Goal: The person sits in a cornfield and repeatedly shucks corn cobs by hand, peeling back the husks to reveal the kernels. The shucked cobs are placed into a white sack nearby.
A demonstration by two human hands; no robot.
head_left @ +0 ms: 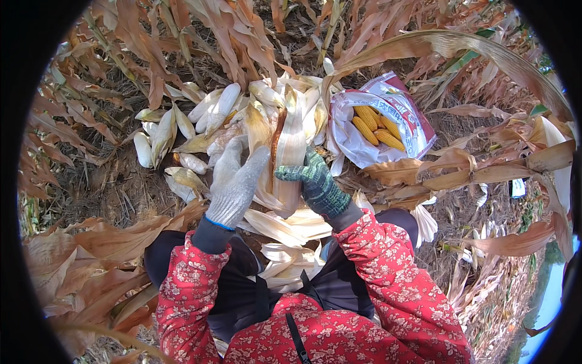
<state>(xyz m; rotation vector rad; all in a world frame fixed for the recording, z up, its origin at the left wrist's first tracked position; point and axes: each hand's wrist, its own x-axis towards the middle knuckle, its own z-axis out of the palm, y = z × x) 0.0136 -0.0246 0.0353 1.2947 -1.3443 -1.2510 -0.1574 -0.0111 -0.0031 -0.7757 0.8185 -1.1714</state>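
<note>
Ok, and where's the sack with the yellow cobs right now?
In the head view, the white and red sack lies upper right of centre, just beyond the green-gloved right hand and right of the unhusked ears.

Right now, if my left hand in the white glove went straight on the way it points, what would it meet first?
Your left hand would probably first meet the yellowish corn husk just ahead, with husk-covered corn ears beyond. Depth is unclear, so it might pass above.

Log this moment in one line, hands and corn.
right hand: gripping partly husked ear | left hand: open beside it, contact unclear | yellow ears: inside bag | husk-covered ears: heaped ahead
</note>
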